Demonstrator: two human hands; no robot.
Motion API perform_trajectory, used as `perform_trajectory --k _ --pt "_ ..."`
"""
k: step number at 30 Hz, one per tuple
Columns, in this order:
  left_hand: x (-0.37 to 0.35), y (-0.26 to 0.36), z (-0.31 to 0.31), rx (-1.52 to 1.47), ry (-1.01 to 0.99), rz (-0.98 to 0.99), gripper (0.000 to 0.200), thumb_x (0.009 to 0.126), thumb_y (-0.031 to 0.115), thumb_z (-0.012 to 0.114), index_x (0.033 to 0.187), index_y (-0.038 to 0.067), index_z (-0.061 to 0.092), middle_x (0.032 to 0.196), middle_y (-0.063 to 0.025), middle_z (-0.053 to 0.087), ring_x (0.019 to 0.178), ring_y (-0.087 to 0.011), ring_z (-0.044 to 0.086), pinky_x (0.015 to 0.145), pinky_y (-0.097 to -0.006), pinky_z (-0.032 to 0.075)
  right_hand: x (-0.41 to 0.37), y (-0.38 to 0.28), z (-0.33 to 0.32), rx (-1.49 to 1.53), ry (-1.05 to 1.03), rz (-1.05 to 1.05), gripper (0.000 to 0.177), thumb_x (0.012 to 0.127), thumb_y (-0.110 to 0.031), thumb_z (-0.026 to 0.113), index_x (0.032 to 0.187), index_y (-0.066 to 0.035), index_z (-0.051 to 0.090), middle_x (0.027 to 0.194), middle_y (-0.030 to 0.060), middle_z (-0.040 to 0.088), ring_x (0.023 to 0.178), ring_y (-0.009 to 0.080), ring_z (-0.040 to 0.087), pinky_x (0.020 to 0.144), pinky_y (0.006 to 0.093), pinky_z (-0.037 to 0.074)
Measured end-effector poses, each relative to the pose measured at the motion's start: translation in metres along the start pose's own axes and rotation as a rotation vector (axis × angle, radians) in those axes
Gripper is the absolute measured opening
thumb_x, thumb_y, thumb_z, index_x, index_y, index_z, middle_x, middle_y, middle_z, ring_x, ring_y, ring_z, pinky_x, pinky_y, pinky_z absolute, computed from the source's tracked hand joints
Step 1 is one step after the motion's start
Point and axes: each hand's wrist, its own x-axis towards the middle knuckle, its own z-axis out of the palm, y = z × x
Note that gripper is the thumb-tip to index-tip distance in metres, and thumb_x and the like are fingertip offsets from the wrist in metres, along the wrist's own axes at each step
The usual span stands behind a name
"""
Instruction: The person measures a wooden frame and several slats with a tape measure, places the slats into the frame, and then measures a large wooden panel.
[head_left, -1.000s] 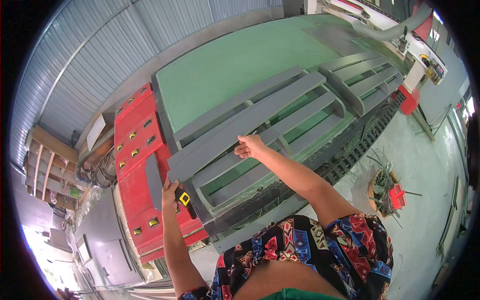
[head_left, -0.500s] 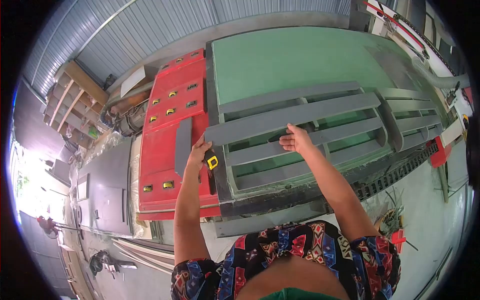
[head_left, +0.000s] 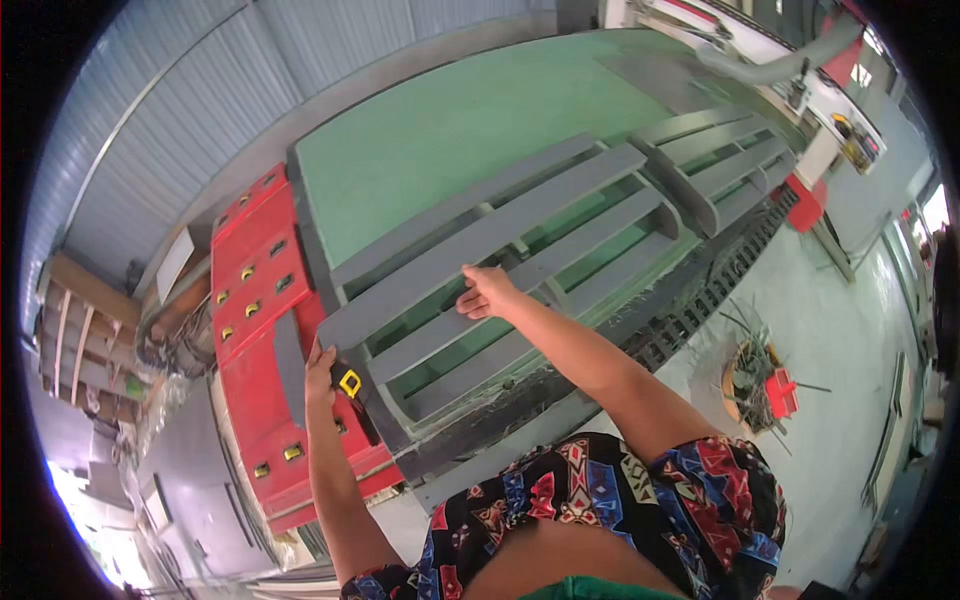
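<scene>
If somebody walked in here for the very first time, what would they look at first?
Probably the big green tabletop across the upper middle, with bright red panels at its left end. Next, maybe the grey slatted frame along its near side, where the left hand is by one board's left end and the right hand farther along.

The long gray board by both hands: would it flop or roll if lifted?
The long gray board probably wouldn't flop, since it looks straight. Being flat, it likely wouldn't roll. Lifted by one end, it might tip, being so long.
</scene>
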Motion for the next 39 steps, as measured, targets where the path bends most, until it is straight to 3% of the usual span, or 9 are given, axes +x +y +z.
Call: perform_trajectory --k 14,19,20,24,26,30,33,35,39 --pt "0.009 0.004 0.001 0.029 0.095 -0.058 0.051 0.084 0.012 0.058 0.13 0.0 0.04 0.098 -0.003 0.059 0.072 -0.0116 0.055 0.062 -0.0264 0.047 0.009 0.001 -0.003 -0.011 -0.019 0.013 0.057 0.085 -0.045 0.053 0.11 0.005 0.041 0.08 0.0238 0.061 0.068 0.0332 0.065 0.058 0.0465 0.049" --pt "0.012 0.001 -0.005 0.021 0.021 -0.077 0.055 0.084 0.012 0.058 0.133 0.0 0.035 0.112 -0.0048 0.056 0.091 -0.0149 0.055 0.073 -0.0275 0.046 0.008 0.0 -0.004 -0.021 -0.016 -0.001 0.06 0.085 -0.045 0.054 0.113 0.006 0.041 0.079 0.0233 0.062 0.067 0.0323 0.065 0.055 0.0455 0.05" --pt "0.012 0.002 -0.004 0.035 0.031 -0.089 0.057 0.084 0.011 0.057 0.135 0.005 0.034 0.116 -0.0051 0.054 0.095 -0.0152 0.054 0.075 -0.0278 0.046 0.009 0.0 -0.004 -0.036 -0.04 0.008 0.06 0.085 -0.045 0.054 0.113 0.006 0.041 0.079 0.0233 0.062 0.067 0.0323 0.065 0.055 0.0455 0.05" --pt "0.001 0.005 0.009 0.081 0.143 -0.006 0.068 0.082 0.009 0.057 0.141 0.015 0.023 0.113 -0.008 0.055 0.084 -0.0147 0.056 0.069 -0.0277 0.047 0.012 0.001 -0.01 -0.02 -0.095 0.0 0.065 0.083 -0.046 0.055 0.118 0.005 0.038 0.086 0.0237 0.061 0.072 0.031 0.065 0.057 0.0445 0.052" --pt "0.006 -0.008 -0.001 0.015 0.165 -0.029 0.073 0.082 0.009 0.058 0.142 0.015 0.017 0.106 -0.0081 0.057 0.072 -0.0144 0.056 0.061 -0.0288 0.048 0.014 0.001 -0.014 -0.023 -0.123 -0.021 0.067 0.082 -0.045 0.057 0.12 0.007 0.036 0.087 0.0249 0.06 0.074 0.0318 0.065 0.06 0.0452 0.053" --pt "-0.016 -0.004 0.008 -0.106 0.258 -0.03 0.075 0.081 0.009 0.06 0.142 0.014 0.016 0.098 -0.0079 0.058 0.065 -0.0147 0.056 0.056 -0.0301 0.048 0.003 -0.007 -0.01 -0.006 -0.112 -0.004 0.063 0.08 -0.042 0.06 0.117 0.005 0.039 0.089 0.0254 0.059 0.077 0.0313 0.064 0.061 0.045 0.054" --pt "-0.041 0.006 0.023 -0.181 0.303 -0.04 0.064 0.081 0.008 0.061 0.136 0.007 0.029 0.088 -0.0072 0.059 0.069 -0.0153 0.056 0.058 -0.028 0.047 0.003 -0.006 -0.012 0.042 -0.098 -0.021 0.062 0.079 -0.041 0.062 0.116 0.003 0.04 0.09 0.0243 0.059 0.077 0.0307 0.064 0.062 0.0445 0.054" --pt "-0.055 0.01 0.028 -0.17 0.238 -0.157 0.042 0.081 0.011 0.062 0.119 0.003 0.045 0.083 -0.005 0.058 0.068 -0.0144 0.056 0.058 -0.0275 0.046 -0.002 -0.006 -0.009 0.066 -0.107 -0.039 0.061 0.079 -0.04 0.062 0.116 0.002 0.04 0.09 0.0234 0.059 0.077 0.0302 0.063 0.063 0.0443 0.054" --pt "-0.093 0.012 0.049 -0.264 0.175 -0.095 0.026 0.081 0.014 0.062 0.102 0.004 0.051 0.08 -0.0036 0.057 0.067 -0.0131 0.055 0.057 -0.0267 0.046 -0.008 -0.006 -0.01 0.158 -0.122 -0.067 0.048 0.078 -0.035 0.065 0.108 -0.003 0.047 0.091 0.0164 0.06 0.077 0.0271 0.062 0.065 0.0427 0.052"
